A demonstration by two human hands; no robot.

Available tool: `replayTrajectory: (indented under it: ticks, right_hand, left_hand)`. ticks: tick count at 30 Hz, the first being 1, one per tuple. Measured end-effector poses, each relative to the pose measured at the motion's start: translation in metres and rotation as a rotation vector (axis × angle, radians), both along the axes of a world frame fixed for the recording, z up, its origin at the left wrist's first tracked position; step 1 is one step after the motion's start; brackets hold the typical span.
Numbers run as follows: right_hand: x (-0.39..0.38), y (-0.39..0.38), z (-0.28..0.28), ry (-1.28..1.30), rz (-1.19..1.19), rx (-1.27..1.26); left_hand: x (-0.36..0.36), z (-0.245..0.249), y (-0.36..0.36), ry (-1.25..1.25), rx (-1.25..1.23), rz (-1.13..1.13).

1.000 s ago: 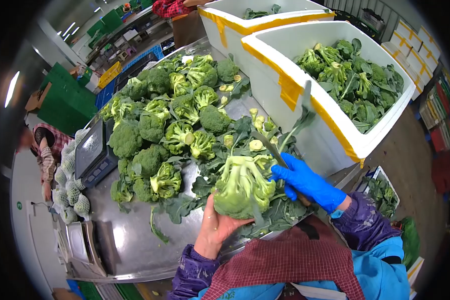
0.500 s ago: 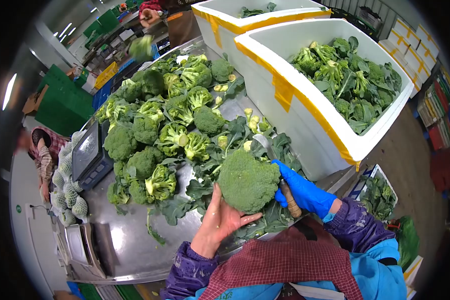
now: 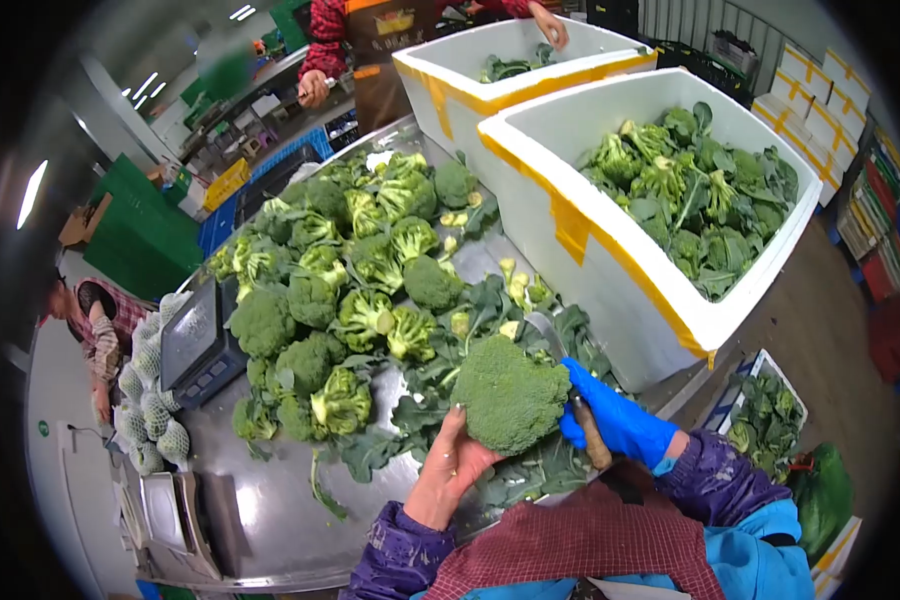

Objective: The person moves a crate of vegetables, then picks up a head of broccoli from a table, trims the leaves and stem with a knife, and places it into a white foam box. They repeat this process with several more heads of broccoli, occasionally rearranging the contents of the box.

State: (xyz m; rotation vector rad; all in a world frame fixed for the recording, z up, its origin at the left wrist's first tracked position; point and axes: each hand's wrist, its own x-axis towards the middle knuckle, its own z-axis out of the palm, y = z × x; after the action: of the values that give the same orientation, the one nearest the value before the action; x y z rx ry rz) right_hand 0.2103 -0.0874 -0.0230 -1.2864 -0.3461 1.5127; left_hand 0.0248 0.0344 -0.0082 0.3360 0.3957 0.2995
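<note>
A large green broccoli head faces up in front of me, its stem hidden beneath the crown. My left hand, bare, grips it from the lower left. In a blue glove, my right hand is closed around a knife with a wooden handle. The curved blade points away from me, just behind the crown's right edge. Loose leaves and cut stem pieces lie beyond the crown. To the left is a heap of trimmed broccoli on the metal table.
White foam boxes with yellow tape stand at the right, holding broccoli and leaves. A scale and netted produce are at the left. Across the table, a co-worker's hand reaches over the far box. Another person stands far left.
The view has shifted, bringing the co-worker across the table into sight. A blurred broccoli piece near the far end is no longer in the air. My hands keep the same grips.
</note>
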Motion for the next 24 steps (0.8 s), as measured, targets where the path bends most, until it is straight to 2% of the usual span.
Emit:
replayTrajectory:
  ticks: [2, 4, 6, 7, 9, 10, 11, 13, 14, 16, 18, 19, 20, 22, 23, 24]
  right_hand:
    - [0.001, -0.003, 0.016, 0.078, -0.038, -0.101]
    - [0.001, -0.004, 0.025, 0.037, -0.092, -0.066]
    - [0.004, -0.008, 0.030, -0.084, -0.019, 0.084]
    - [0.007, -0.014, 0.028, -0.104, 0.035, 0.080]
    - [0.010, -0.027, 0.028, -0.189, 0.102, 0.037]
    - [0.012, -0.035, 0.027, -0.237, 0.127, 0.044]
    - [0.013, -0.042, 0.024, -0.253, 0.086, 0.041]
    - [0.018, -0.056, 0.013, -0.208, 0.149, -0.026]
    - [0.021, -0.062, 0.007, -0.227, 0.165, -0.038]
    - [0.024, -0.078, -0.012, -0.153, 0.146, 0.034]
    - [0.029, -0.089, -0.020, -0.159, 0.132, -0.006]
    - [0.033, -0.089, -0.012, -0.160, 0.156, -0.130]
    - [0.040, -0.093, -0.014, -0.162, 0.141, -0.133]
    - [0.050, -0.101, -0.022, -0.263, 0.275, -0.253]
    - [0.059, -0.103, -0.024, -0.361, 0.368, -0.285]
    - [0.065, -0.105, -0.024, -0.356, 0.368, -0.283]
  left_hand:
    - [0.003, 0.000, 0.006, 0.008, 0.020, 0.030]
    - [0.006, 0.002, 0.010, 0.019, 0.031, 0.054]
    - [0.012, 0.017, 0.021, 0.137, 0.187, 0.140]
    - [0.016, 0.024, 0.032, 0.130, 0.213, 0.154]
    - [0.022, 0.033, 0.064, 0.161, 0.244, 0.234]
    - [0.018, 0.033, 0.089, 0.181, 0.338, 0.258]
    - [0.021, 0.041, 0.110, 0.139, 0.336, 0.298]
    - [0.022, 0.049, 0.157, 0.061, 0.398, 0.374]
    - [0.022, 0.041, 0.188, -0.069, 0.238, 0.522]
    - [0.023, 0.038, 0.228, -0.064, 0.017, 0.826]
    - [0.039, 0.069, 0.208, -0.058, -0.096, 0.823]
    - [0.045, 0.068, 0.208, -0.050, 0.035, 0.747]
    - [0.054, 0.072, 0.202, -0.041, 0.165, 0.675]
    - [0.077, 0.086, 0.188, 0.004, 0.223, 0.614]
    - [0.089, 0.094, 0.181, 0.023, 0.393, 0.523]
    - [0.103, 0.102, 0.174, 0.042, 0.562, 0.428]
